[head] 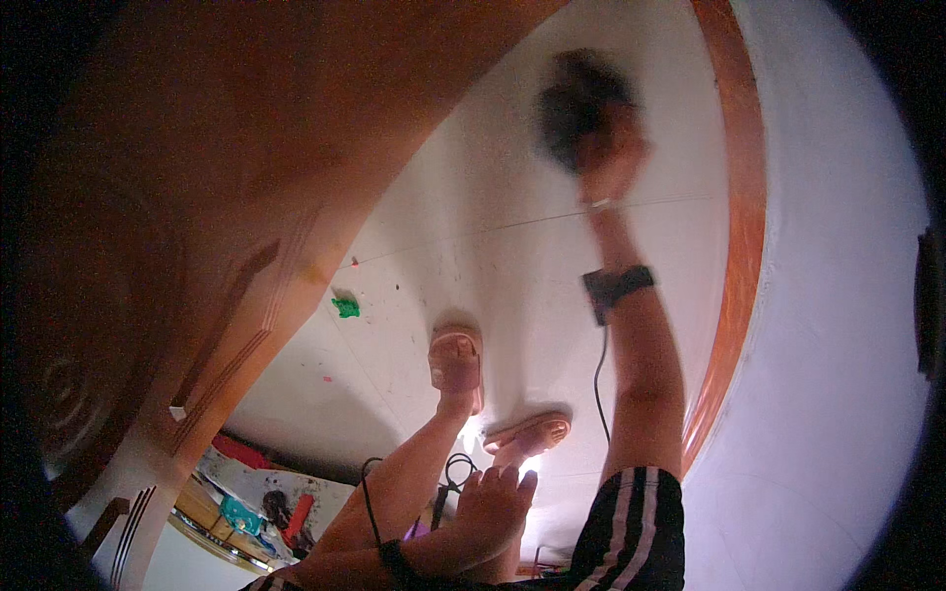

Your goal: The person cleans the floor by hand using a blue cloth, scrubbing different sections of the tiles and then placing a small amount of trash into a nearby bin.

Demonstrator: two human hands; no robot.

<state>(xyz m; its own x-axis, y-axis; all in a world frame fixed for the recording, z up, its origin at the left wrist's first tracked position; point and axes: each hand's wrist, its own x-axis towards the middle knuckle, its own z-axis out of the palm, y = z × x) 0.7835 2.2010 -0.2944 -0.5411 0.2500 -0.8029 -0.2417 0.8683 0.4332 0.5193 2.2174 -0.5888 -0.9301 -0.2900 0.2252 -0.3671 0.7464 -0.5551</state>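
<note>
My right hand is stretched far forward over the pale floor, its fingers around a dark, bushy-looking thing. Motion blur hides what that thing is. A black strap with a small box sits on my right forearm, and a thin cable runs down from it. My left hand is low in the picture, in front of my leg, with nothing in it and its fingers slightly apart. Around the left wrist is a black band. Two brown slide sandals are on my feet, on the floor between the hands.
Brown wooden cabinet fronts with long handles run along the left. A brown skirting board meets the white wall on the right. A green scrap lies on the floor. Mixed items, including a teal one, sit lower left.
</note>
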